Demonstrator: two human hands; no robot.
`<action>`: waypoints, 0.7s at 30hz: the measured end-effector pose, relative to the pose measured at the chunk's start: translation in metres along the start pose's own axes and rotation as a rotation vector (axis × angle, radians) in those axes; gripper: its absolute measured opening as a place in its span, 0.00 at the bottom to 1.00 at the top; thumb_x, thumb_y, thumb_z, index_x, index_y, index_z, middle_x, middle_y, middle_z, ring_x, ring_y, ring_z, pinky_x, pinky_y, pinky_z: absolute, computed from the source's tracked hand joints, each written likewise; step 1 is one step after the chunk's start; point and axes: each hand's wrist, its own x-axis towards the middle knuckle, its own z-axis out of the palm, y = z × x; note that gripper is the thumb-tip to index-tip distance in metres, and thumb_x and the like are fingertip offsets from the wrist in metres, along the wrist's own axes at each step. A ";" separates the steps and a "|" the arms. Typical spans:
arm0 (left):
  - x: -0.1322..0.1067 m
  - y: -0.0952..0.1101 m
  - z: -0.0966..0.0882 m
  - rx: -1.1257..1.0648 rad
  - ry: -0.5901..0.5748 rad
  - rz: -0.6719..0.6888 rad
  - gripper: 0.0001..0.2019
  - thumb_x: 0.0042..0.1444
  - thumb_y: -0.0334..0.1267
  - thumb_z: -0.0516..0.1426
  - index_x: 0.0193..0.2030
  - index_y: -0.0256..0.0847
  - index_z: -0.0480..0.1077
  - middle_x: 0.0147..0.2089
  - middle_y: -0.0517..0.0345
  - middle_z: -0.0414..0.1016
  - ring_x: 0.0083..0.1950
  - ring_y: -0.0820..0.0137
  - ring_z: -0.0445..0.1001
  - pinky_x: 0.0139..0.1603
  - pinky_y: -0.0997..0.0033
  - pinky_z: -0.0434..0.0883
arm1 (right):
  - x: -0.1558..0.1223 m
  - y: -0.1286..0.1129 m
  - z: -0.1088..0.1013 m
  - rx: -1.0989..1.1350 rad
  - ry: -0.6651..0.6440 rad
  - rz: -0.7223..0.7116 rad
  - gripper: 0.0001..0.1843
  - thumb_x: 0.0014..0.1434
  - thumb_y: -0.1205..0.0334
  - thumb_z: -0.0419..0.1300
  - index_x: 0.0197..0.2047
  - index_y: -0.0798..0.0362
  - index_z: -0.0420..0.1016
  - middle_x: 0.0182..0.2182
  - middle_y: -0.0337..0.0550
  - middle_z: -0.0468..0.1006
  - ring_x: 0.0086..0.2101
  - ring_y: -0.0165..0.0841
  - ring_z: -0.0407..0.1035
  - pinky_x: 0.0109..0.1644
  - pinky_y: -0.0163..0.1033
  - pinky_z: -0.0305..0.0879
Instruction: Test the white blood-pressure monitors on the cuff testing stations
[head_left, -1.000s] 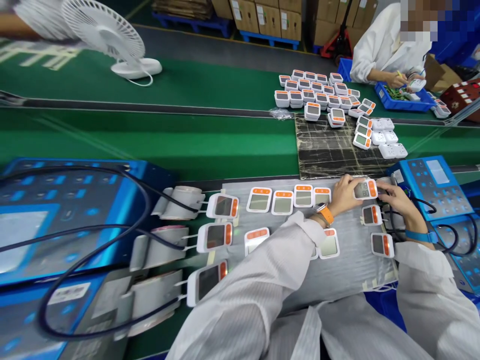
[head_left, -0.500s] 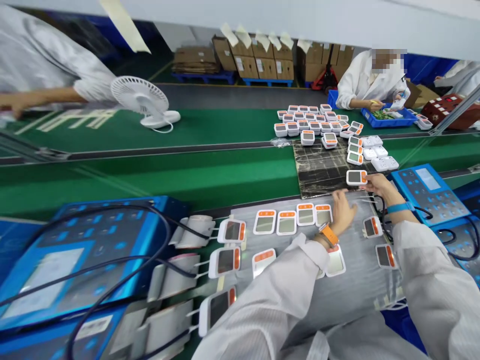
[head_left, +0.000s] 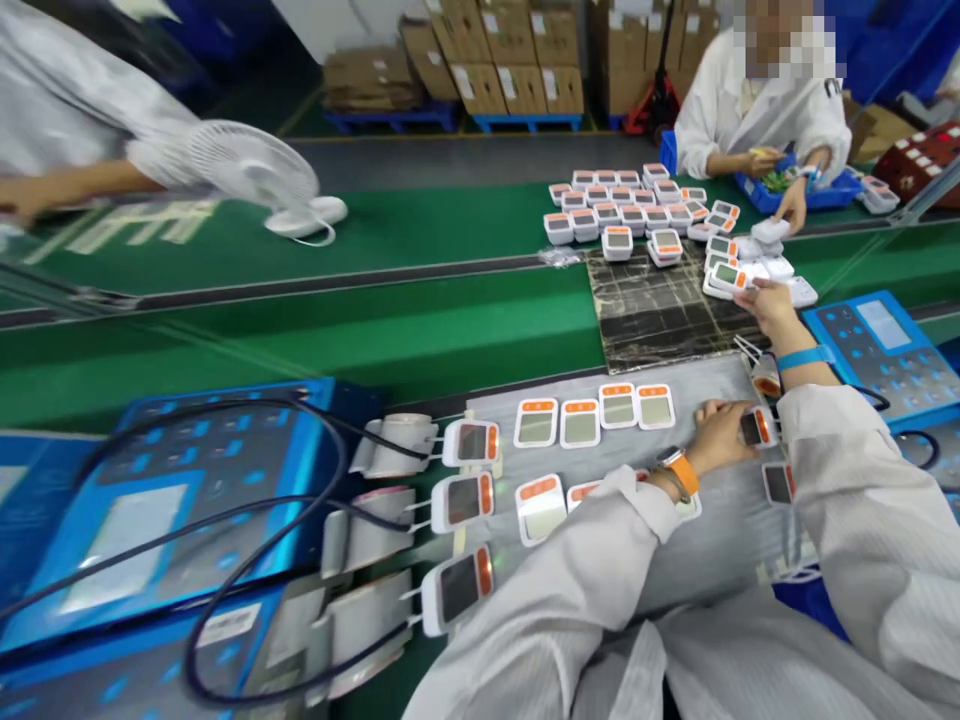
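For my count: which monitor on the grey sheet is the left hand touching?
The dark-screened monitor at the sheet's right edge, under the left hand; the dark one below it is untouched.

White smock (head_left: pixel 750 660), long-sleeved, thin pale stripes through the fabric, plain seamed strip down the front. Left sleeve (head_left: pixel 555 590) loose and heavily creased, cuff gathered just behind the orange watch strap (head_left: pixel 682 473). Wide orange band, dark watch case hard to make out at this angle. Bare left hand (head_left: pixel 720 435) just past that strap. Right sleeve (head_left: pixel 870 500) in the same striped white fabric, also baggy, well to the right of the orange watch strap. Blue wristband (head_left: pixel 804 357), narrow and flat, on the right wrist, up and right of the orange watch strap. Bare right hand (head_left: pixel 772 308) just beyond that band.
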 end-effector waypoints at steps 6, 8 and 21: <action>-0.003 0.005 -0.005 -0.030 0.056 0.045 0.38 0.48 0.44 0.71 0.66 0.51 0.65 0.65 0.57 0.73 0.64 0.53 0.66 0.60 0.51 0.63 | -0.111 0.029 -0.092 -0.695 -0.370 -0.080 0.11 0.54 0.72 0.61 0.39 0.55 0.82 0.35 0.50 0.84 0.39 0.43 0.80 0.51 0.49 0.78; -0.004 0.005 -0.007 -0.062 0.101 0.087 0.39 0.48 0.43 0.71 0.67 0.51 0.64 0.65 0.58 0.72 0.63 0.55 0.66 0.60 0.53 0.64 | -0.145 0.040 -0.108 -0.780 -0.448 -0.195 0.15 0.56 0.70 0.60 0.45 0.53 0.82 0.43 0.50 0.85 0.46 0.46 0.80 0.56 0.51 0.76; -0.009 0.013 -0.011 -0.093 0.159 0.285 0.35 0.50 0.44 0.71 0.64 0.48 0.68 0.63 0.55 0.74 0.63 0.59 0.70 0.64 0.56 0.64 | -0.175 0.066 -0.139 -0.983 -0.573 -0.514 0.18 0.60 0.61 0.59 0.52 0.47 0.82 0.59 0.52 0.78 0.66 0.52 0.63 0.73 0.74 0.36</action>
